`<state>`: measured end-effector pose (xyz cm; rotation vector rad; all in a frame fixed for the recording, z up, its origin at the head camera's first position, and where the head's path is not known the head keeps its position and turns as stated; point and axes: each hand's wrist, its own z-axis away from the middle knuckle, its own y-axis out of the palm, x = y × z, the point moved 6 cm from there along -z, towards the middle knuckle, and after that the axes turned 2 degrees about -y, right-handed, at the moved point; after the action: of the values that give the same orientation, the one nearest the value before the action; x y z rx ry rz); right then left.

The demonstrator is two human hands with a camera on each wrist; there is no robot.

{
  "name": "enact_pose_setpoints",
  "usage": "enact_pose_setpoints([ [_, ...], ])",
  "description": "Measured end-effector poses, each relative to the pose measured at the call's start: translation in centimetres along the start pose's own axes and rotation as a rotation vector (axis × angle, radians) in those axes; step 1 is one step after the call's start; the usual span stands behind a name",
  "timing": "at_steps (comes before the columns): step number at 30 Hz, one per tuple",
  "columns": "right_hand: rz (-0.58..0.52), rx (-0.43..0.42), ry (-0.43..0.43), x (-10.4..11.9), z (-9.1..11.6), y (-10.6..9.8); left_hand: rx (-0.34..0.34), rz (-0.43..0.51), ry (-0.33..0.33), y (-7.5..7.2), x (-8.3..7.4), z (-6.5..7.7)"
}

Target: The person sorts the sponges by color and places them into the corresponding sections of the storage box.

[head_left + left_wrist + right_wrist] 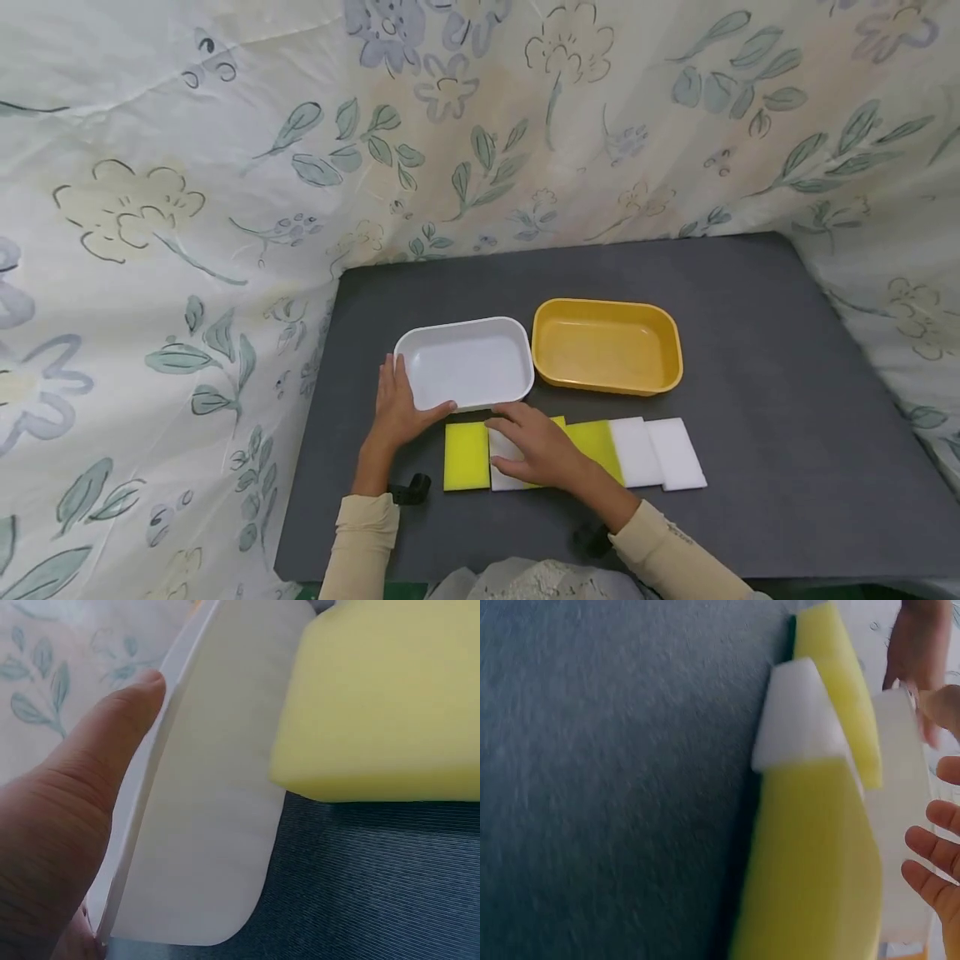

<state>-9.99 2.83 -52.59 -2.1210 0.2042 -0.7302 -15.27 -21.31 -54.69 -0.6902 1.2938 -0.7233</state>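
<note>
My left hand point(397, 412) rests at the near left corner of a white tray point(468, 362), fingers extended along its left side. In the left wrist view the straight thumb point(112, 735) lies on the tray's rim. My right hand point(543, 446) hovers over the row of sponges, its fingertips close to the tray's front edge. The right wrist view shows its fingers spread with nothing between them. Below the tray lie a yellow sponge point(466, 458), a white sponge point(502, 448) partly hidden by the right hand, and another yellow sponge point(596, 440).
A yellow tray point(607, 346) stands right beside the white one. Two more white sponges, one point(634, 454) overlapping the other point(677, 454), end the row at the right. The dark table point(787, 467) is backed by a floral cloth point(480, 125).
</note>
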Motion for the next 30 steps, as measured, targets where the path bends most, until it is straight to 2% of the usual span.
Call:
enact_pose_setpoints([
  [3, -0.018, 0.075, 0.020, 0.1, -0.1, 1.3, 0.007, 0.001, -0.014, -0.1, 0.1, -0.1],
  [10, -0.024, 0.318, 0.098, 0.5, -0.2, 3.8, 0.008, -0.003, -0.031, 0.0, 0.4, -0.2],
  [13, -0.019, 0.367, 0.113, 0.6, -0.3, 4.3, 0.003, 0.004, -0.023, 0.0, 0.2, -0.2],
  [16, 0.003, 0.370, 0.110, 0.6, -0.5, 4.5, 0.001, 0.019, -0.013, 0.1, 0.1, -0.3],
  [20, 0.013, 0.334, 0.090, 0.9, -0.7, 4.6, -0.006, 0.046, 0.005, 0.1, 0.1, -0.3],
  [30, -0.103, 0.272, 0.047, 1.3, -0.9, 3.7, -0.021, 0.053, 0.043, -0.1, 0.0, -0.5],
])
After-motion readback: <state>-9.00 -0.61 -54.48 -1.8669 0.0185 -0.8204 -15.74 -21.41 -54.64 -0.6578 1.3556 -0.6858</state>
